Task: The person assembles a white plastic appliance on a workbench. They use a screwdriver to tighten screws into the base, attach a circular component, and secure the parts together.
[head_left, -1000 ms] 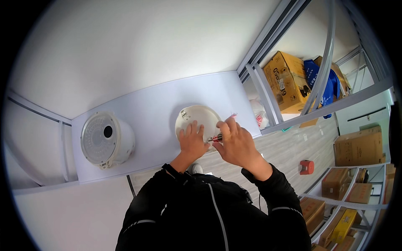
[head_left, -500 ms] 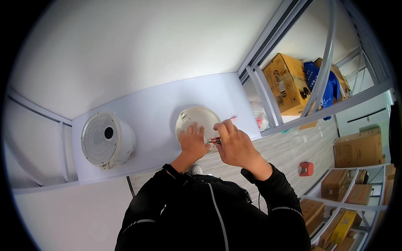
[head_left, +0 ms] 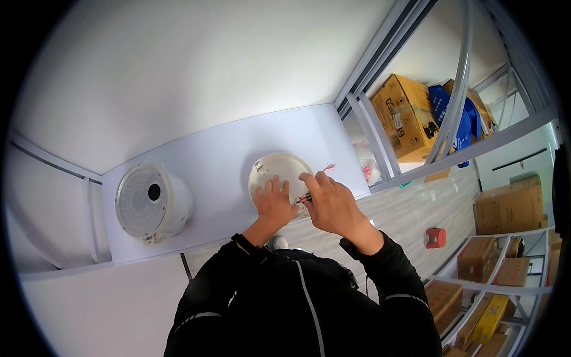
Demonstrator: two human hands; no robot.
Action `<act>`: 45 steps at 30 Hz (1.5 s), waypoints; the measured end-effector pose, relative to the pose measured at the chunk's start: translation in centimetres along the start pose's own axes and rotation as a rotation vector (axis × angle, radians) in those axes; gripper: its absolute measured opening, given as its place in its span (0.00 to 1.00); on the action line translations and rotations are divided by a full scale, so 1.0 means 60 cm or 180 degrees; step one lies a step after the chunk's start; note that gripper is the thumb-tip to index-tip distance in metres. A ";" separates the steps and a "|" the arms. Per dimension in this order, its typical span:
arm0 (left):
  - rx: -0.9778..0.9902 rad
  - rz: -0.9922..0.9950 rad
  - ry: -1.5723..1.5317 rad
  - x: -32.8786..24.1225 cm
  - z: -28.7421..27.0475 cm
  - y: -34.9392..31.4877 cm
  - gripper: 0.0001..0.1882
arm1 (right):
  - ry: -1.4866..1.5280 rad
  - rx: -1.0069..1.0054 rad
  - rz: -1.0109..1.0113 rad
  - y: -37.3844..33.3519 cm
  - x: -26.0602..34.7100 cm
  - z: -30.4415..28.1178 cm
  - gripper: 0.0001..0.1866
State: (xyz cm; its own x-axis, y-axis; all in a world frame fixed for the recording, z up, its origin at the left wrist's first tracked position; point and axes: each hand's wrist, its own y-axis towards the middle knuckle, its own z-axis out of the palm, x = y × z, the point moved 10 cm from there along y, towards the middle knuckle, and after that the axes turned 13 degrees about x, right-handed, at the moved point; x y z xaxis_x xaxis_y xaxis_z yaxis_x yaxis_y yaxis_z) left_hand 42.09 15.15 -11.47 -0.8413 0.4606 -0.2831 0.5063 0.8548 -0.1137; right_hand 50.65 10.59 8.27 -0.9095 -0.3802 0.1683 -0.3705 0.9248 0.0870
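A round cream-coloured shallow cover [head_left: 269, 169] lies on the white tabletop, close to its front edge. My left hand [head_left: 275, 203] rests on it with the fingers spread, thumb toward the right. In my right hand [head_left: 333, 205] is a screwdriver [head_left: 305, 197] with a red and black handle. Its tip points left, down at the cover's right side near my left thumb. Whether the tip sits on a screw is too small to tell. To the left, a white round appliance body [head_left: 181, 205] shows a grey perforated metal face [head_left: 135, 205] with a dark round hole.
Thin pink-red strands [head_left: 329, 168] lie on the table beyond my right hand. Grey metal posts [head_left: 375, 134] frame the right end, with a yellow-brown carton [head_left: 404, 116] and blue cloth behind. A red stool [head_left: 435, 238] and shelves of cartons [head_left: 476, 262] stand at the lower right.
My right hand and the screwdriver have turned and shifted very slightly. My left hand stays in place on the cover.
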 end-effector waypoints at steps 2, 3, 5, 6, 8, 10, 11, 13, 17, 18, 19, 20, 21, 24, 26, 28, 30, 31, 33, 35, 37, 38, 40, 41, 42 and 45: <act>0.0021 0.0001 0.0000 0.001 0.000 0.001 0.41 | 0.0012 0.0217 0.0228 0.000 -0.012 0.021 0.28; 0.0041 0.0019 0.0004 0.000 -0.001 0.001 0.42 | 0.0031 0.0301 0.0422 0.000 -0.020 0.032 0.28; 0.0068 0.0034 -0.0008 0.000 -0.002 0.001 0.42 | 0.0132 0.0365 0.0636 0.000 -0.031 0.039 0.28; 0.0073 0.0031 -0.0023 0.001 -0.003 0.001 0.42 | 0.0213 0.0346 0.0657 0.000 -0.034 0.039 0.28; 0.0083 0.0020 -0.0067 0.003 -0.003 0.000 0.43 | 0.0372 0.0241 0.0606 0.000 -0.034 0.034 0.27; 0.0090 0.0006 -0.0125 0.006 -0.001 -0.001 0.44 | 0.0528 0.0068 0.0466 -0.003 -0.029 0.025 0.25; 0.0199 -0.0008 -0.0163 0.007 0.002 0.000 0.45 | 0.0600 0.0039 0.0450 -0.005 -0.031 0.024 0.23; 0.0419 -0.0034 -0.0237 0.008 0.008 0.002 0.48 | 0.0743 -0.0020 0.0420 -0.008 -0.034 0.020 0.21; 0.0511 -0.0025 -0.0308 0.007 0.006 0.001 0.48 | 0.1129 -0.0480 0.0602 -0.017 -0.055 -0.028 0.16; 0.0514 -0.0020 -0.0318 0.007 0.007 0.000 0.49 | 0.1241 -0.0628 0.0684 -0.019 -0.064 -0.042 0.16; 0.0516 -0.0016 -0.0327 0.008 0.009 -0.001 0.49 | 0.1352 -0.0776 0.0765 -0.021 -0.076 -0.052 0.16; 0.0524 -0.0011 -0.0359 0.009 0.012 -0.001 0.51 | 0.1440 -0.1011 0.0844 -0.027 -0.095 -0.054 0.19; 0.0531 -0.0009 -0.0391 0.009 0.016 -0.002 0.53 | 0.1440 -0.1048 0.0970 -0.032 -0.114 -0.049 0.19; 0.0719 0.0001 -0.0440 0.007 0.020 -0.010 0.60 | 0.1691 -0.1113 0.1448 -0.046 -0.183 -0.005 0.21; 0.0993 0.0049 -0.0295 -0.001 0.013 -0.019 0.65 | 0.2173 -0.1097 0.1893 -0.056 -0.242 0.061 0.21; 0.1337 0.0107 0.0031 -0.008 -0.004 -0.030 0.70 | 0.2219 -0.1072 0.2117 -0.067 -0.271 0.104 0.21; 0.1385 0.0129 0.0125 0.001 -0.011 -0.039 0.72 | 0.2261 -0.1095 0.2199 -0.066 -0.285 0.144 0.21; 0.1417 0.0157 0.0175 0.003 -0.012 -0.042 0.73 | 0.2254 -0.1154 0.2212 -0.070 -0.291 0.160 0.20; 0.1238 0.0164 0.0044 0.016 -0.004 -0.039 0.72 | 0.2359 -0.1148 0.2227 -0.068 -0.288 0.177 0.20; 0.1046 0.0199 -0.0058 0.026 0.003 -0.039 0.70 | 0.2575 -0.1026 0.2252 -0.063 -0.286 0.200 0.18; 0.0845 0.0306 -0.0127 0.023 0.002 -0.043 0.67 | 0.2667 -0.0870 0.2261 -0.067 -0.307 0.253 0.20; 0.0783 0.0379 -0.0150 0.026 0.004 -0.048 0.65 | 0.2717 -0.0773 0.2242 -0.063 -0.307 0.267 0.21; 0.0658 0.0518 -0.0201 0.035 0.006 -0.055 0.63 | 0.2588 -0.0677 0.2163 -0.060 -0.303 0.284 0.22; 0.0625 0.0571 -0.0241 0.038 0.006 -0.057 0.61 | 0.2518 -0.0625 0.2117 -0.058 -0.300 0.287 0.22; 0.0592 0.0621 -0.0282 0.041 0.005 -0.058 0.60 | 0.2469 -0.0624 0.2097 -0.056 -0.300 0.296 0.22; 0.0416 0.0757 -0.0408 0.051 0.004 -0.065 0.55 | 0.2264 -0.0575 0.1977 -0.043 -0.287 0.310 0.22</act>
State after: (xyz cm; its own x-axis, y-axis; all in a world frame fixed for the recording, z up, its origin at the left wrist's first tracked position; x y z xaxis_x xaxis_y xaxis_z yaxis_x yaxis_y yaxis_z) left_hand 37.60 13.17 -12.14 -0.6694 0.6033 -0.4336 0.7135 0.6847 -0.1488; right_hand 63.78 15.07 -13.13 -0.5842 0.2006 0.7864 0.2277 0.9706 -0.0784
